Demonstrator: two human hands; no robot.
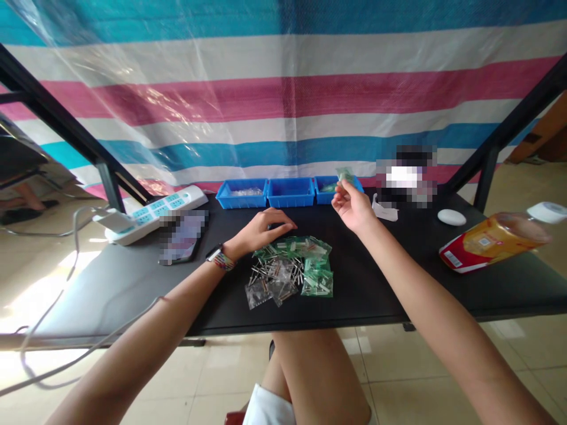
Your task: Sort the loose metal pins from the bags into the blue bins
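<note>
1. Nearest, the pile of packets [290, 265] lies on the matte black bench [381, 277]. It is made of small clear and green plastic bags, glossy and crinkled, and short silvery metal pins show through the clear ones.
2. Just behind the pile, on its left, the left hand [261, 231] rests palm down with a woven, many-coloured wristband [220, 258] behind it. Its grip is released: the fingers are loosely bent, the tips touch the bench, and nothing is seen in it.
3. Behind the pile, on its right, the right hand [352, 206] is raised off the bench. Its grip is pinched on a small green packet [344, 173], thin and translucent, held at thumb and fingertips.
4. Further behind the pile, three blue bins [290, 192] stand in a row. They are rectangular, open-topped, smooth plastic, and the held packet shows over the rightmost one.
5. Well left of the pile lies a white power strip [153, 213] with pale teal sockets. Well right of it, a clear bottle [491, 236] with an orange label lies on its side.
6. Farthest behind the pile hangs a woven striped tarp [283, 88].
</note>
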